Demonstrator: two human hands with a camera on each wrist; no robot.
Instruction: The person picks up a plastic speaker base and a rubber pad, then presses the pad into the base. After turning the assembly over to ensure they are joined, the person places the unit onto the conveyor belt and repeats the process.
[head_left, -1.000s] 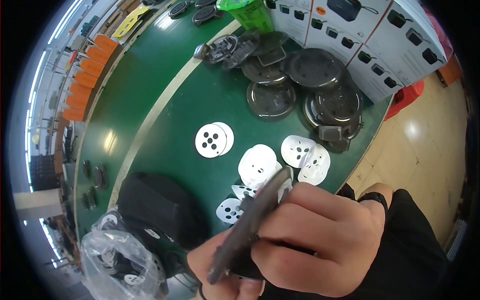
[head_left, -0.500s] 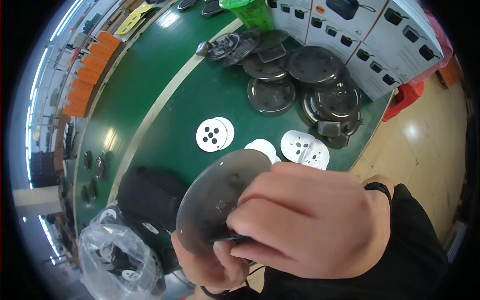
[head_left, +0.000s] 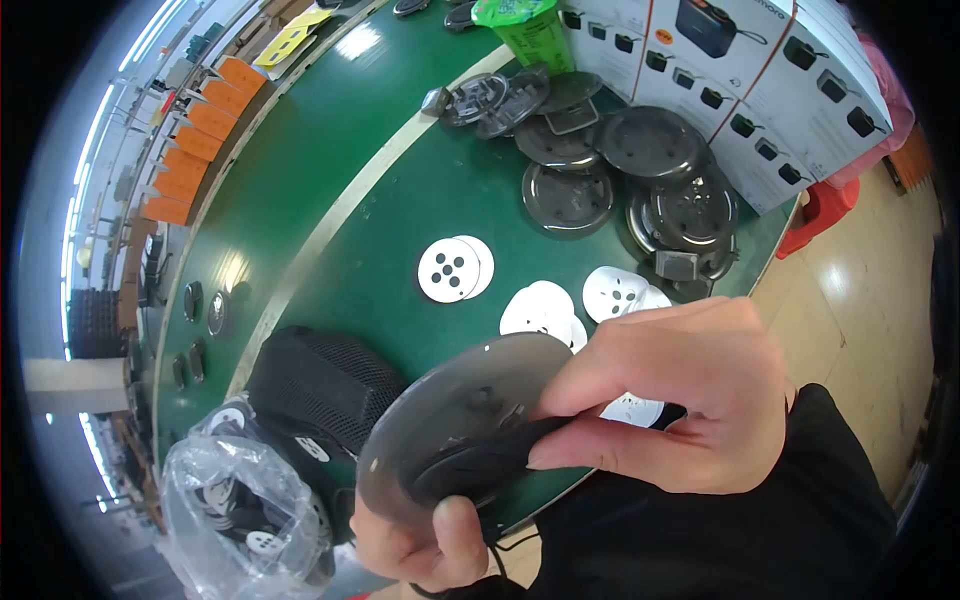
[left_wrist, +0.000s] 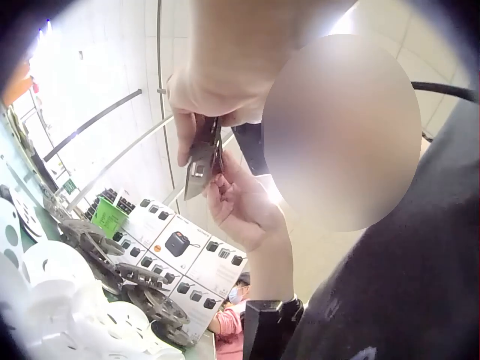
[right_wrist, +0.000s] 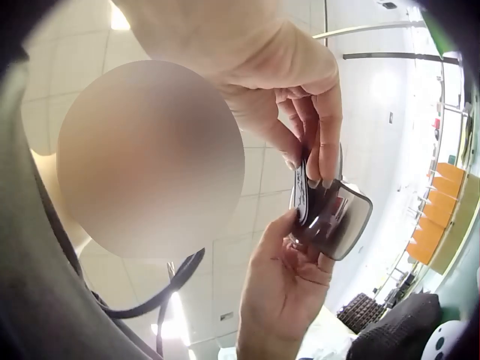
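Note:
My left hand [head_left: 415,550] grips the near edge of a dark see-through plastic disc [head_left: 460,405], its thumb up against the rim. The disc is tilted over the table with small raised parts on its face. Pinched between the thumb and fingers of my right hand [head_left: 700,400] is a thin black flat piece [head_left: 485,465], which lies along the disc's face. The right wrist view shows the black piece [right_wrist: 301,191] beside the disc [right_wrist: 346,225], both hands meeting there. Several white discs with holes [head_left: 540,308] lie behind my right hand, partly covered by it.
More dark plastic discs [head_left: 655,145] are piled at the back, beside a white printed box [head_left: 700,75] and a green packet [head_left: 530,35]. Two overlapping white discs [head_left: 447,270] lie mid-table. At the left are a black mesh case [head_left: 325,375] and a clear plastic bag [head_left: 220,450] of parts.
The plastic disc has turned from nearly edge-on to show its face. My right hand has drawn back to the right, its thumb now seen below the black piece. The head view has shifted slightly.

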